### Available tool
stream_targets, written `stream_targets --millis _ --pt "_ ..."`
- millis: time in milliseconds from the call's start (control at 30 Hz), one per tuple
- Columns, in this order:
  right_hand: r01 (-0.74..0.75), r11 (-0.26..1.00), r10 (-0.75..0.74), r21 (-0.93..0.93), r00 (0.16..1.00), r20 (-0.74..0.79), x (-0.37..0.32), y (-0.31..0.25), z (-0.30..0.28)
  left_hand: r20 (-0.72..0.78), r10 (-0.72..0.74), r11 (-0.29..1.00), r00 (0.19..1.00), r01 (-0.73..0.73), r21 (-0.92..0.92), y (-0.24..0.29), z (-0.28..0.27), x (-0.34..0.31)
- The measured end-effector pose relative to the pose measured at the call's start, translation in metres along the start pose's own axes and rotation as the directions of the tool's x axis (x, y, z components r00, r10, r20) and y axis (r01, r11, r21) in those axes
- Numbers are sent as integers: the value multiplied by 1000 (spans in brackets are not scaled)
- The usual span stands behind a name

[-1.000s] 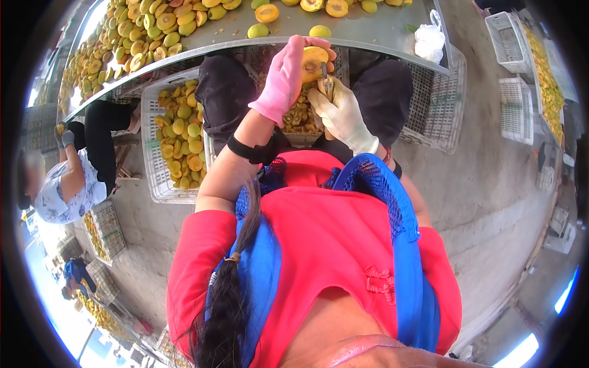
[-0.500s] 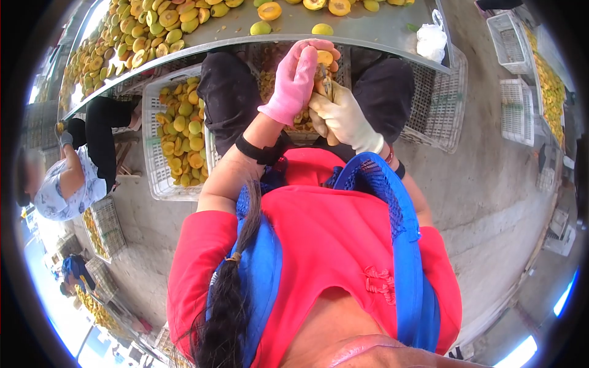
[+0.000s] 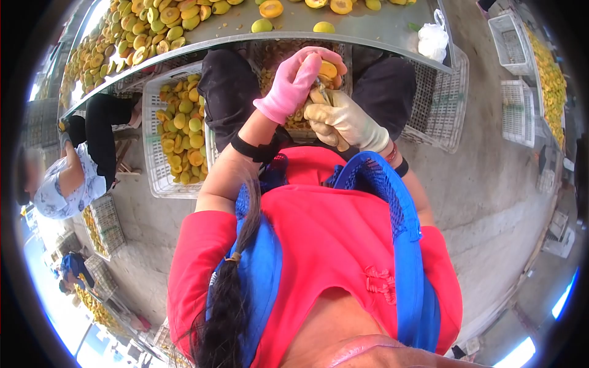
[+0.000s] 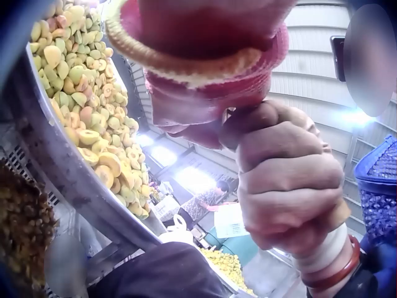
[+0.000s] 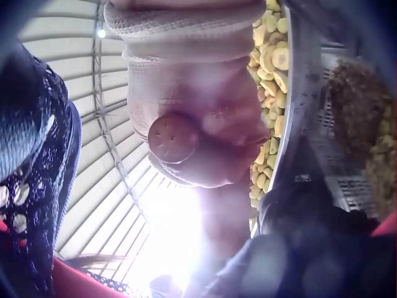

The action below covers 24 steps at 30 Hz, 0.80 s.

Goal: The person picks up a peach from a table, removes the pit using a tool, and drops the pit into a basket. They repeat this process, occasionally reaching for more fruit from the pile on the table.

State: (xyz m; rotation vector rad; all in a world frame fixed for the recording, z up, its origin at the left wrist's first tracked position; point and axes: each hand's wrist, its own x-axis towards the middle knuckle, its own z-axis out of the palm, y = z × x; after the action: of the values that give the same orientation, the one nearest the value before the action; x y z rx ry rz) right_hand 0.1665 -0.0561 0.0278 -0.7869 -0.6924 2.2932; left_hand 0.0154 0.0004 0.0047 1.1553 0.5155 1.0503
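Note:
My left hand [image 3: 293,84], in a pink glove, holds a yellow peach half [image 3: 328,69] above the gap between the knees. Its cut face shows partly, with the rest hidden by the palm and fingers. In a cream glove, my right hand [image 3: 346,119] grips a pitting tool with a wooden handle [image 3: 342,144] and a metal end [image 3: 321,86] right at the fruit's lower edge. The round handle butt [image 5: 172,138] sticks out of the fist in the right wrist view. The left wrist view has the right fist [image 4: 288,180] close below the pink cuff [image 4: 211,87].
A metal table [image 3: 368,27] bears a heap of peach halves [image 3: 144,30] and a white plastic bag [image 3: 433,42]. Left of the knees stands a white crate [image 3: 150,156] of fruit; another crate [image 3: 451,104] is at right. Below the hands lies a crate of scraps [image 3: 270,52]. Another person [image 3: 67,184] sits at left.
Both hands have come down a little toward the body. The peach half has turned in the left hand, so less of its cut face shows, and the tool's metal end has shifted to its lower edge.

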Motion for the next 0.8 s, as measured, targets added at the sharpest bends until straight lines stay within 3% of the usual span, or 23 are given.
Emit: stream_targets --millis 133,267,300,400,433,467,500,567,667,767,800 --pt "-7 1000 7 -1 997 73 -2 1 2 32 -80 997 996 79 17 6 -1 1" --pt "-6 996 8 -95 1000 24 1 2 7 -276 -206 943 939 116 -312 12 -2 8" --pt "3 994 -2 -113 1000 6 3 5 6 -428 -152 972 891 57 -227 19 -3 8" --pt "-42 967 28 -252 998 -61 6 7 4 -568 174 967 804 -32 251 35 -44 -12" --pt "-73 951 47 -300 995 -93 6 5 3 -589 283 913 757 -25 407 40 -65 -23" --pt "-73 965 52 -251 995 -89 8 10 -1 -560 437 682 704 146 716 51 -90 -37" --pt "-78 963 56 -259 994 -93 8 10 -2 -467 570 340 675 323 883 63 -113 -52" --pt "-89 957 64 -277 993 -98 7 11 -3 -556 593 65 583 653 754 86 -147 -75" --pt "-87 968 58 -233 990 -128 13 14 -8 -521 579 -246 627 744 621 86 -191 -93" --pt "-81 969 58 -235 993 -104 17 16 -9 -461 424 -160 779 566 809 75 -182 -55" --pt "-69 968 45 -240 994 -104 18 16 -8 -501 359 -112 788 569 815 69 -168 -34"
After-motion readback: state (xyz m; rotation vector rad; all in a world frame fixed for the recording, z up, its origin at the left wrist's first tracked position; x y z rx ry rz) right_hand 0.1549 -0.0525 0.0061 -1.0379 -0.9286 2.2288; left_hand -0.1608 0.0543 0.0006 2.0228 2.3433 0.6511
